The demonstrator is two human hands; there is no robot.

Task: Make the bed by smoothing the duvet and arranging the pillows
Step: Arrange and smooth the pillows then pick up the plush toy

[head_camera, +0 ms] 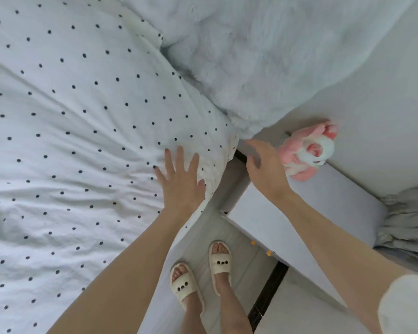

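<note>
A white duvet [77,121] with small dark dots covers the bed on the left; it is creased toward its near corner. My left hand [181,182] lies flat on that corner, fingers spread, holding nothing. A pale fluffy pillow or blanket [263,59] lies above the duvet's edge, at the top middle. My right hand [266,167] hovers just below the fluffy piece's lower tip, fingers apart, holding nothing.
A pink and white plush toy [309,150] sits on a white bedside ledge [336,203] right of my right hand. Grey bunched cloth [405,218] hangs at the right edge. My feet in cream slippers [200,273] stand on the pale floor beside the bed.
</note>
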